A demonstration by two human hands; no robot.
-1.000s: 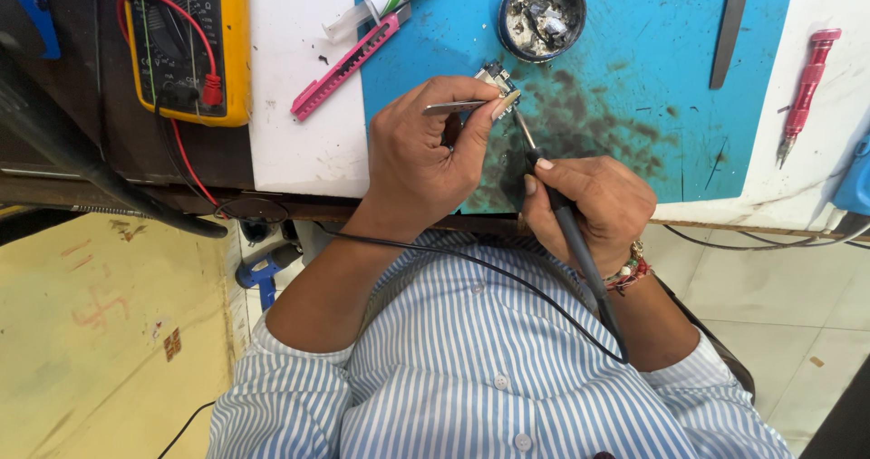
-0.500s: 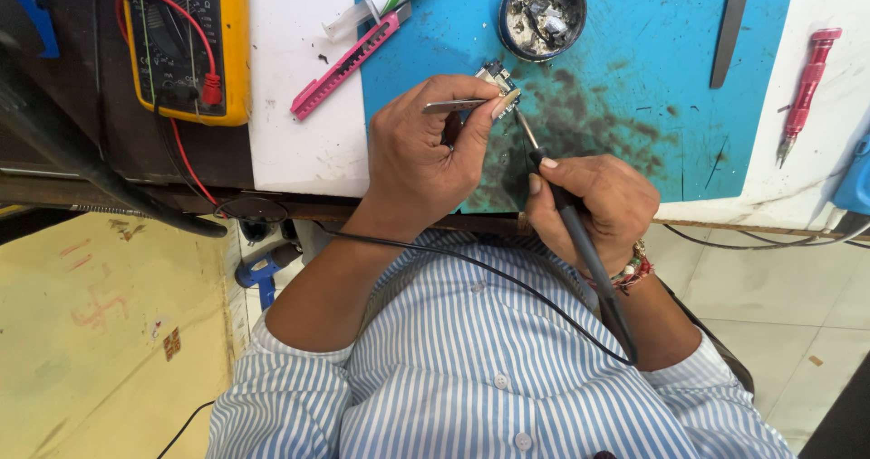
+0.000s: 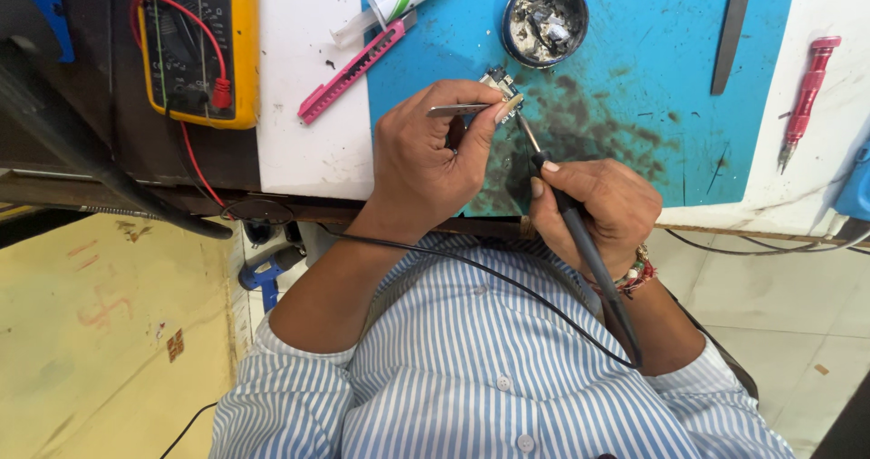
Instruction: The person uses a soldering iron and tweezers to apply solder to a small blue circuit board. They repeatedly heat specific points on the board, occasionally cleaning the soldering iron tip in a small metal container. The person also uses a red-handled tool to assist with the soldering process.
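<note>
Left hand (image 3: 421,164) fingers closed on metal tweezers (image 3: 458,110), pinching a small circuit board (image 3: 500,83) over the blue mat (image 3: 634,51); right hand (image 3: 594,205) fingers wrapped round a black soldering iron (image 3: 580,241), tip touching the board; round tin (image 3: 545,20) just beyond; pink cutter (image 3: 353,67), tube (image 3: 399,1), yellow multimeter (image 3: 195,42) left on the worktop (image 3: 304,151); red screwdriver (image 3: 807,96) far right.

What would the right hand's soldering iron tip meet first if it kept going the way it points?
The right hand aims the black soldering iron up-left at the small circuit board by the left hand. The board probably comes first; contact is unclear.
</note>
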